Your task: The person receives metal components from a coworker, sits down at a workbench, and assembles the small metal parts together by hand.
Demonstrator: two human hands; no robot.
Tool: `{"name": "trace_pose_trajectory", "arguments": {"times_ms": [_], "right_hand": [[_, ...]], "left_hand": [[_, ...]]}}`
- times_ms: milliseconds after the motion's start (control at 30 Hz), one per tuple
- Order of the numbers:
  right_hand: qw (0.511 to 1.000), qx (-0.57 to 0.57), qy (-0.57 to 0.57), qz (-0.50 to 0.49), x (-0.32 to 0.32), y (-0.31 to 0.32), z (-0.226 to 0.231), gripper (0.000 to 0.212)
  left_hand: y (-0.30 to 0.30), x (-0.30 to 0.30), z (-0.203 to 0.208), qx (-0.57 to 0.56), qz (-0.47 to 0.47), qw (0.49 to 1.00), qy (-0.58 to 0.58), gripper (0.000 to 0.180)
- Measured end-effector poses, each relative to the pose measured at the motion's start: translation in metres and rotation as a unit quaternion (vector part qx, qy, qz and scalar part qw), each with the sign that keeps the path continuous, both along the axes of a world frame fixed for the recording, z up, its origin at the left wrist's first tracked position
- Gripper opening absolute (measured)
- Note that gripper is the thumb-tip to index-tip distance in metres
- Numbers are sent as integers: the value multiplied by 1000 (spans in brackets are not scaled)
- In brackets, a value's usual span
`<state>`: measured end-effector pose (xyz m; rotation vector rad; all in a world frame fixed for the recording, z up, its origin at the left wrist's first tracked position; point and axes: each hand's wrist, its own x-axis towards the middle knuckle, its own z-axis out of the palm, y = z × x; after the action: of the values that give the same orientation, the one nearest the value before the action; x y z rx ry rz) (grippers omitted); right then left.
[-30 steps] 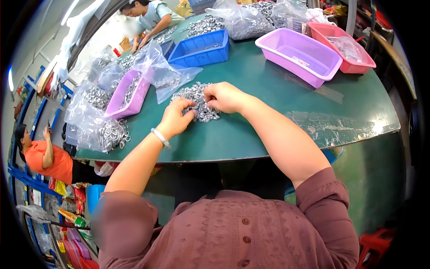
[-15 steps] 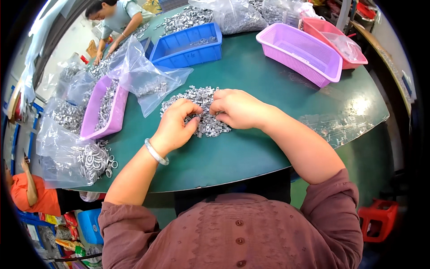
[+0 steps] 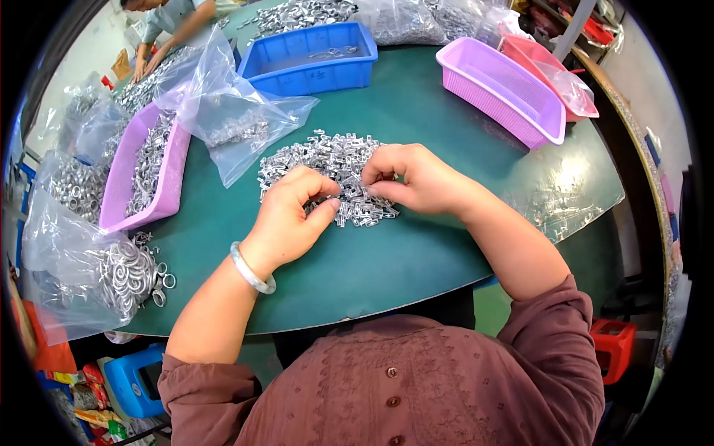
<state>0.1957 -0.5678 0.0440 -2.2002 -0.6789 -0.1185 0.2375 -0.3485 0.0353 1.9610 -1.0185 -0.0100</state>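
A heap of small silver metal pieces, shaped like little buckles, lies on the green table in front of me. At the heap's near left side is my left hand, a pale bangle on its wrist. Its thumb and forefinger curl together over the pieces; whatever they pinch is too small to make out. My right hand is at the heap's right side, thumb and fingers bent inward to a pinch. Its fingertips touch the pieces, and what is between them cannot be made out.
Left of the heap are a clear plastic bag, a purple basket of metal parts and a pile of metal rings. Beyond stand a blue bin, another purple basket and a red basket. A person works at far left.
The view has shifted a little. My hands have drawn slightly apart, the right one moving right along the heap, and the heap looks more spread out.
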Motion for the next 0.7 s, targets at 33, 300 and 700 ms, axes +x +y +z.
{"name": "trace_pose_trajectory", "arguments": {"times_ms": [33,300,700], "right_hand": [[996,38,78,-27,-2,1,3,10],[965,189,180,-32,-4,3,-3,23],[968,182,175,4,-8,13,-3,26]], "left_hand": [[0,-1,0,4,-11,1000,-2,13],[-7,-8,-3,-24,12,995,92,22],[-8,-3,-6,-10,-45,999,-3,12]]}}
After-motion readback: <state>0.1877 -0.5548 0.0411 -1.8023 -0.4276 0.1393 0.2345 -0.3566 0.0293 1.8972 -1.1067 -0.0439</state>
